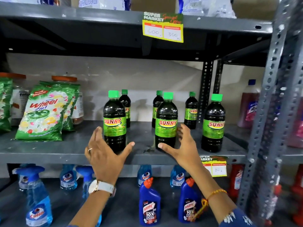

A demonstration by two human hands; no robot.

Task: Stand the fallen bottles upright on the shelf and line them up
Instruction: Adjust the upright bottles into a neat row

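Head view, hands (105,154) spread, glossy round bottles (166,122) upright

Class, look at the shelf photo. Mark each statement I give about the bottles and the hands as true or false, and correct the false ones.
1. All six green-capped Sunny bottles stand upright. True.
2. The left hand is closed around a bottle. False: it is open, fingers spread, beside the front left bottle.
3. Three bottles stand in front, three behind. True.
4. The right hand holds a spray bottle. False: it is open and empty, beside the front middle bottle.
5. The detergent packs lie right of the bottles. False: left.
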